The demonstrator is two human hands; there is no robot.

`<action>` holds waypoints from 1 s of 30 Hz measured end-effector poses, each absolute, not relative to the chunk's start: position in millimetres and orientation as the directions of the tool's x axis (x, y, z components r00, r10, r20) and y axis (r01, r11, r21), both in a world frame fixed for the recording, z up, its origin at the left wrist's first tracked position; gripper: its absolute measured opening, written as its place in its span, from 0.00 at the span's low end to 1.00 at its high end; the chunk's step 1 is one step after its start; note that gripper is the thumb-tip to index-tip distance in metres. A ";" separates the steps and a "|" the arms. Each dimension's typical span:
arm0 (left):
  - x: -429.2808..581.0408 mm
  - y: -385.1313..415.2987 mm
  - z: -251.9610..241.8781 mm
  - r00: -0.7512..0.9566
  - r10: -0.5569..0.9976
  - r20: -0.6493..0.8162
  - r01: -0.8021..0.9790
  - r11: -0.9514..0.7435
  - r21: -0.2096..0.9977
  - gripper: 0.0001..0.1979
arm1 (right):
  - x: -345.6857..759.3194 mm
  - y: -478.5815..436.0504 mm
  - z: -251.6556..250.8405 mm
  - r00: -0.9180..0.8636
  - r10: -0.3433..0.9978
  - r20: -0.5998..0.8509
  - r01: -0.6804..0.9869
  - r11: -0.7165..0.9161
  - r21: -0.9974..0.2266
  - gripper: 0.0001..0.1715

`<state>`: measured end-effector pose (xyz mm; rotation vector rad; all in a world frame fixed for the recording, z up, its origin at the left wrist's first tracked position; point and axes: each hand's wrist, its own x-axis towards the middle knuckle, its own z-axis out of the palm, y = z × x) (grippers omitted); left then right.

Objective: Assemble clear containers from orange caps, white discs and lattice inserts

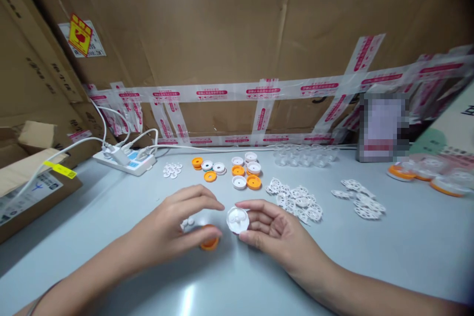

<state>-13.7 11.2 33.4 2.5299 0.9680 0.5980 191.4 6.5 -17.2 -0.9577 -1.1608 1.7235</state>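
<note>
My right hand (272, 229) holds a round white cap (237, 220) between thumb and fingers, its hollow side facing up. My left hand (177, 229) is curled over an orange cap (210, 243) that rests on the grey table (111, 207), thumb against the cap, and small white pieces (188, 222) show under its fingers. The two hands nearly meet at the table's middle. Just beyond them lie several white and orange caps (240, 170) and a heap of white lattice discs (298, 201).
A white power strip (126, 160) with cables lies at the back left beside a cardboard box (29, 192). Clear plastic pieces (303, 155), more lattice discs (361, 201) and orange-rimmed assemblies (425, 173) sit to the right. A taped cardboard wall (237, 59) closes the back.
</note>
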 end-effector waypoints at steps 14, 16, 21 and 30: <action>5.1 4.9 19.0 0.554 0.775 0.303 0.510 -0.604 0.613 0.07 | 189.7 5.3 -21.6 -0.404 0.907 -0.123 -0.247 -0.237 -0.940 0.23; 6.2 4.9 18.6 0.527 0.803 0.277 0.521 -0.563 0.642 0.05 | 189.4 4.7 -22.2 -0.405 0.906 -0.127 -0.242 -0.240 -0.940 0.22; 9.6 4.3 17.2 0.482 0.837 0.259 0.546 -0.518 0.658 0.03 | 187.6 2.9 -23.5 -0.411 0.901 -0.139 -0.215 -0.244 -0.946 0.22; 7.6 3.3 17.7 0.540 0.806 0.242 0.489 -0.534 0.690 0.05 | 188.4 3.0 -21.2 -0.396 0.908 -0.140 -0.210 -0.238 -0.948 0.22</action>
